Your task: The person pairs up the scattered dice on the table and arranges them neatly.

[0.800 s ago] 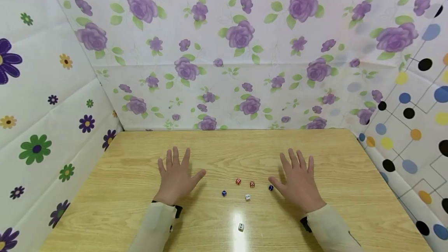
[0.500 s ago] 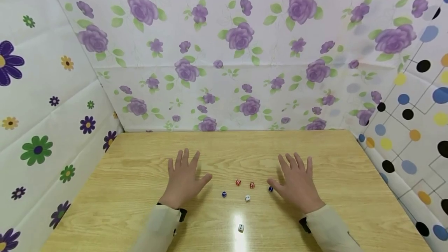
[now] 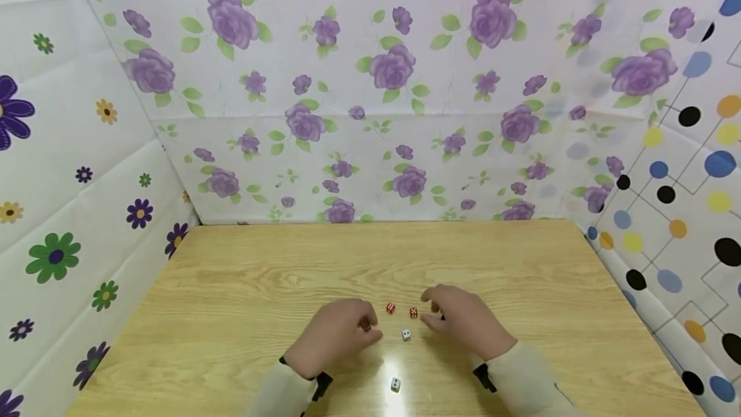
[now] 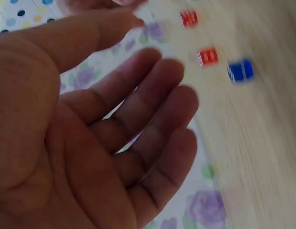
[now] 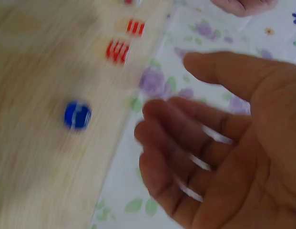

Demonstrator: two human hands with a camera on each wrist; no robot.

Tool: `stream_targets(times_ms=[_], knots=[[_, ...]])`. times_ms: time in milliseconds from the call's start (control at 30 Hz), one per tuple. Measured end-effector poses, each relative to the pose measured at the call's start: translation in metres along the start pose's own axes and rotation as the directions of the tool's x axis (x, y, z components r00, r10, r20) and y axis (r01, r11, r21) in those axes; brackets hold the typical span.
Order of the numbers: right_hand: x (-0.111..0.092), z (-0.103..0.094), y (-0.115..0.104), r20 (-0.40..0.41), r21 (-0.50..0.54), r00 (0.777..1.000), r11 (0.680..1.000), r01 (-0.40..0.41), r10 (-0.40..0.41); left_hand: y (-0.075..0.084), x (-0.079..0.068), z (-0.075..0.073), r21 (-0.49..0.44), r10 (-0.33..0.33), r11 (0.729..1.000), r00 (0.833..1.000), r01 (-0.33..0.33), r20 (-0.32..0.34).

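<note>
My left hand [image 3: 332, 338] is bent over a blue die at the left of a small group of dice. The left wrist view shows that blue die [image 4: 240, 70] on the table, apart from loosely curved fingers. On the other side, my right hand [image 3: 470, 322] curves over a second blue die [image 5: 77, 115], mostly hidden in the head view. Nothing lies in either palm. Between the hands sit two red dice, one to the left [image 3: 390, 308] and one to the right [image 3: 413, 313]. A white die [image 3: 406, 334] lies just below them.
Another white die [image 3: 395, 384] lies nearer the front on the wooden table [image 3: 260, 256]. A flowered cloth [image 3: 370, 147] hangs along the back edge, and patterned cloths [image 3: 666, 224] close off both sides.
Both hands have come inward and down toward the blue dice, the left travelling farther. Their spread fingers have bent into a curve. The dice stay where they were.
</note>
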State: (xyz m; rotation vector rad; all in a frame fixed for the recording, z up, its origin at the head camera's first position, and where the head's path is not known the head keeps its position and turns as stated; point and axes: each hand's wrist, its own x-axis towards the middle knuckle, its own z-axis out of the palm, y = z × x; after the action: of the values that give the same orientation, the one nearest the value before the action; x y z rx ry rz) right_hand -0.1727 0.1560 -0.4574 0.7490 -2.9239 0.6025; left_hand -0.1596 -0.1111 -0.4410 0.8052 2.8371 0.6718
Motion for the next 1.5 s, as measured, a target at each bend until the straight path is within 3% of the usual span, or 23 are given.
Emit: stream_targets(times_ms=[167,400,733,1133,1500], knots=[[0.002,0.013,-0.013,0.094,0.002,0.986,0.99,0.14,-0.14,0.016,-0.005,0.014,-0.052,0.08,0.996,0.986,-0.073,0.146],[0.001,0.023,-0.019,0.065,-0.007,0.98,0.982,0.19,-0.189,0.025,-0.006,0.03,-0.048,0.115,0.993,0.962,-0.106,0.247],[0.002,0.026,-0.022,0.071,-0.019,0.979,0.981,0.195,-0.193,0.027,-0.005,0.037,0.046,0.139,0.987,0.964,-0.153,0.225],[0.002,0.027,-0.022,0.111,0.002,0.983,0.989,0.147,-0.147,0.024,-0.006,0.038,0.056,0.113,0.99,0.971,-0.127,0.209],[0.002,0.025,-0.014,0.132,-0.019,0.969,0.977,0.214,-0.209,0.02,-0.002,0.035,0.047,0.074,0.995,0.972,-0.087,0.225]])
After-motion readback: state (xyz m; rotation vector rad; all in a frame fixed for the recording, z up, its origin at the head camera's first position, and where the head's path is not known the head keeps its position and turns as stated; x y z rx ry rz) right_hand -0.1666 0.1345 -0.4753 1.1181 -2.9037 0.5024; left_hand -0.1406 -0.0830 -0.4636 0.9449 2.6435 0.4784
